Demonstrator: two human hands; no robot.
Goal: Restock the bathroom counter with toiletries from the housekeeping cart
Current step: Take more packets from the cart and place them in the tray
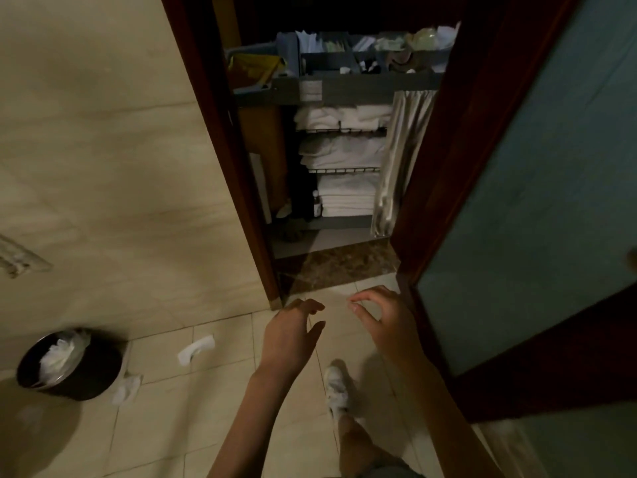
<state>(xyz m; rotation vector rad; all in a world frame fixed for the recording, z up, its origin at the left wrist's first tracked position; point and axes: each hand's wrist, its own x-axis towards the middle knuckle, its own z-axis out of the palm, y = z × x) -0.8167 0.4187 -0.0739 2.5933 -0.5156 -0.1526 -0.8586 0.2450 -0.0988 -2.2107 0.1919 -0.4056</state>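
Both bare forearms reach forward and down over the tiled floor [220,422], the left hand [289,336] and right hand [382,322] side by side just short of the doorway. Both hands are empty, fingers loosely curled and spread apart, touching nothing. The housekeeping cart [362,89] stands beyond the doorway, toiletries [365,46] in its top tray and folded white towels [344,153] on its shelves.

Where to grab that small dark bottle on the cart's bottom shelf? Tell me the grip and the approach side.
Take the small dark bottle around its body just under the pale cap, coming from the front. It stands upright, the folded towels crowd its right side, and the shelf above likely blocks a top grab. Both the left hand and right hand are empty and open.
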